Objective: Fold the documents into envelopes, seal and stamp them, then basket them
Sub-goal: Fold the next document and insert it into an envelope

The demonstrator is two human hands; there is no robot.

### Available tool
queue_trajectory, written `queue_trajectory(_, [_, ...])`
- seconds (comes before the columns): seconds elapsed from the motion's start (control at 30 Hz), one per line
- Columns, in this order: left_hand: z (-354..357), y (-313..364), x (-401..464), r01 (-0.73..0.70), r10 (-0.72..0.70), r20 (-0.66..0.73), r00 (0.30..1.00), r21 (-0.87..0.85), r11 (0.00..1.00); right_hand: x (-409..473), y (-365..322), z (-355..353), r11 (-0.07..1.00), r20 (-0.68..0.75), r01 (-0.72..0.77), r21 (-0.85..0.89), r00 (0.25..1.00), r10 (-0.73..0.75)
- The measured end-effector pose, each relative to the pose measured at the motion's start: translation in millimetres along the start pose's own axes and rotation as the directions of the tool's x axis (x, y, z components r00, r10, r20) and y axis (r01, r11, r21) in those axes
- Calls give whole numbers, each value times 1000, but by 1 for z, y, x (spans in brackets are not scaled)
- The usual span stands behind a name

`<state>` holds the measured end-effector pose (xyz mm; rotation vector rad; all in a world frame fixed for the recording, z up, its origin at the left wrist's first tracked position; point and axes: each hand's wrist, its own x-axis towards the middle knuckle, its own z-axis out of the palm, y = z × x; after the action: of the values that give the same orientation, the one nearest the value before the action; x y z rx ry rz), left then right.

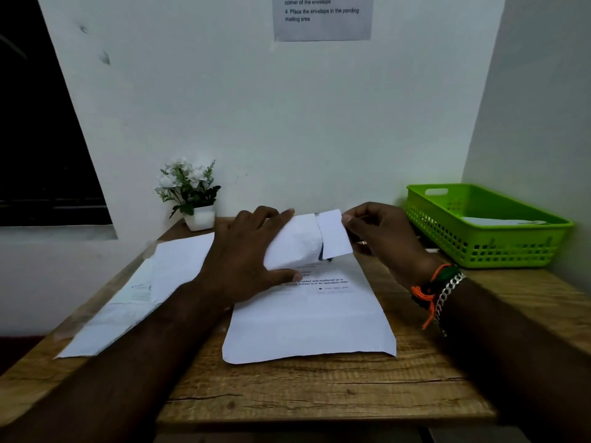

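My left hand [246,251] grips a white envelope [295,243] held above the desk, fingers over its top and thumb under it. My right hand [380,238] pinches the folded white document [334,235] that sticks out of the envelope's right end. Under both hands lies a printed sheet of paper [310,321] flat on the wooden desk [319,394]. A green plastic basket [479,238] stands at the right rear with a white envelope [502,221] inside it.
More white papers and envelopes [134,295] lie spread on the desk's left side. A small white pot of white flowers [192,193] stands at the back against the wall. An instruction sheet [323,17] hangs on the wall above.
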<state>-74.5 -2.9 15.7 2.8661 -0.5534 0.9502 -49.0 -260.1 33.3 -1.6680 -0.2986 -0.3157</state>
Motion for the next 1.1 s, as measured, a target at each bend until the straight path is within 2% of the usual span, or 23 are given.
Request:
queue_trajectory(0.07, [1, 3, -1, -16, 16, -11, 1000, 21, 1000, -3, 0, 4, 1000, 37, 0, -19, 999, 0])
queue_trajectory(0.2, [0, 6, -2, -1, 5, -49, 999, 74, 997, -4, -5, 3, 1000, 23, 21, -11, 1000, -21])
queue_trajectory(0.4, [-1, 12, -2, -1, 5, -33, 999, 129, 992, -11, -9, 10, 995, 84, 79, -52, 994, -75])
queue_trajectory(0.47, [-2, 15, -1, -7, 11, -27, 1000, 137, 990, -13, -10, 14, 996, 131, 68, -51, 989, -61])
queue_trajectory(0.57, [-3, 19, 0, -6, 12, -39, 999, 142, 990, -16, -11, 19, 999, 266, -45, 18, 963, 39])
queue_trajectory(0.63, [-3, 20, 0, 1, 5, -41, 999, 147, 989, -20, -12, 21, 999, 319, -35, -34, 947, 44])
queue_trajectory(0.7, [-3, 20, -1, 16, -10, -42, 999, 154, 988, -20, -12, 20, 999, 308, -25, -35, 951, 35])
queue_trajectory(0.83, [-2, 17, -2, 32, -24, -54, 998, 162, 986, -17, -14, 18, 992, 183, -70, 108, 982, 49])
queue_trajectory(0.93, [-3, 17, 0, 42, -36, -40, 999, 160, 986, -16, -13, 19, 984, 121, -94, 151, 990, 76])
queue_trajectory(1.1, [-5, 20, 2, 31, -22, -90, 996, 93, 995, -17, -17, 19, 945, 211, -238, 224, 959, 192])
